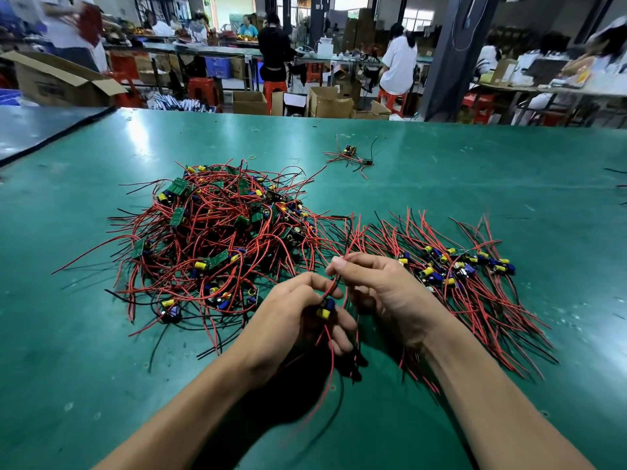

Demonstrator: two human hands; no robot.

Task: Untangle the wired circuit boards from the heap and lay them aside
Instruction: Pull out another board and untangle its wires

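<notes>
A tangled heap of small green circuit boards with red and black wires lies on the green table, left of centre. To the right lies a row of sorted boards, their wires fanned out. My left hand grips one board with a yellow and a blue part; its wires hang below the hand. My right hand pinches that board's red and black wires between thumb and fingers, just above the left hand.
A small separate clump of wired boards lies farther back on the table, with a rubber band near it. Beyond the far edge are cardboard boxes, red stools and several people at other benches.
</notes>
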